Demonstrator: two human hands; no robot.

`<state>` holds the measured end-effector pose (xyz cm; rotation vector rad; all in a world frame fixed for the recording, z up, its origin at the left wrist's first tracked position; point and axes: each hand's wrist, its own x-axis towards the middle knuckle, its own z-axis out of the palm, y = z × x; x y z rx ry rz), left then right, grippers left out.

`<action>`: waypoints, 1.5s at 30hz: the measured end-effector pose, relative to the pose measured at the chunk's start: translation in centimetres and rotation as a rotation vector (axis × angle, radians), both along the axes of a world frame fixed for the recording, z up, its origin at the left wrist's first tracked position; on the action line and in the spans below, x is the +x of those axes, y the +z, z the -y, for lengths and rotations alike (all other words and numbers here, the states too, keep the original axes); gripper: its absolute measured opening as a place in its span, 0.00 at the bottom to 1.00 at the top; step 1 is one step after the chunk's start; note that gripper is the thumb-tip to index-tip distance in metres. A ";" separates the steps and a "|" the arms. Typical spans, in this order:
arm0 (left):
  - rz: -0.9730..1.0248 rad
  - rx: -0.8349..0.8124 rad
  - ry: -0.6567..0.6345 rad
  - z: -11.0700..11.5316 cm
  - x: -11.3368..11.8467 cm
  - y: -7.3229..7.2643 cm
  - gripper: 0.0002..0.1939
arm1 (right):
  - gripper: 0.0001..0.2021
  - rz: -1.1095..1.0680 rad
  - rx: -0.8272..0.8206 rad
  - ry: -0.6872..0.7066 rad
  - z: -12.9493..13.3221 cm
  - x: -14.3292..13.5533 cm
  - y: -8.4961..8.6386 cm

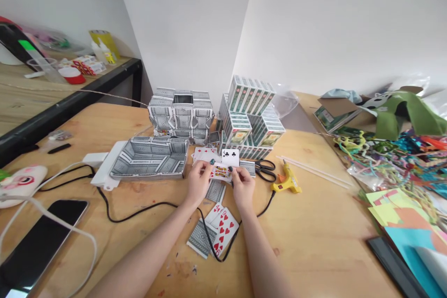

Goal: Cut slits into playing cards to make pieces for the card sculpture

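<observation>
Between my two hands a face card [220,172] is held up, its picture side showing. The fingers of my left hand [199,179] pinch its left end; those of my right hand [242,183] pinch its right end. Just behind lie a clubs card [230,156] and a diamonds card [202,152]. Nearer to me are a nine of hearts [224,231] and a face-down card [201,237], with a black cable crossing them. An open tray made of cards [150,178] stands to the left, and a larger card structure [183,118] is behind it.
Stacked card boxes [249,95] stand at the back. Black scissors [265,170], a yellow glue gun [287,180] and white sticks [314,171] lie to the right. A power strip [109,167] and a phone [42,242] are on the left. Colourful craft material [394,153] covers the far right.
</observation>
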<state>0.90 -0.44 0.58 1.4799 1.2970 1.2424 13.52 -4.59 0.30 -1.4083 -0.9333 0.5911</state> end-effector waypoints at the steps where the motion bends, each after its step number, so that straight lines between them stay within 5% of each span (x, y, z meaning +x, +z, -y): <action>1: -0.008 0.019 -0.037 0.1 0.0 0.0 0.09 | 0.11 -0.021 -0.006 -0.025 0.0 0.1 0.0; 5: 0.007 0.005 -0.089 0.1 0.1 -0.2 0.05 | 0.15 -0.161 -0.050 -0.070 0.0 0.3 -0.2; 9: 0.245 -0.143 -0.025 -0.5 0.2 -0.4 0.08 | 0.19 -0.253 -0.095 -0.077 0.0 0.3 -0.3; 14: 0.501 -0.296 -0.005 -0.9 0.3 -0.3 0.12 | 0.20 -0.228 -0.005 0.057 -0.2 -0.1 -0.1; 17: 0.415 -0.277 -0.036 -0.8 0.2 -0.6 0.11 | 0.26 -0.321 -0.017 0.140 -0.2 -0.5 -0.1; 20: 0.292 -0.225 -0.058 -0.7 0.2 -1.0 0.10 | 0.18 -0.383 -0.051 0.208 -0.2 -0.6 -0.3; 30: 0.317 -0.194 -0.031 -1.0 0.0 -0.9 0.12 | 0.10 -0.525 -0.112 0.382 0.0 -0.9 0.4; 33: 0.353 -0.192 -0.088 -1.1 -0.1 -1.0 0.12 | 0.09 -0.487 -0.100 0.327 -0.1 -0.9 0.3; 40: 0.366 -0.100 -0.235 -1.1 -0.7 0.2 0.37 | 0.15 -0.357 -0.099 0.195 -0.2 -0.5 -0.1; 45: 0.274 -0.199 -0.256 -1.5 -1.1 0.9 0.16 | 0.16 -0.310 -0.116 0.195 -0.2 -0.7 0.0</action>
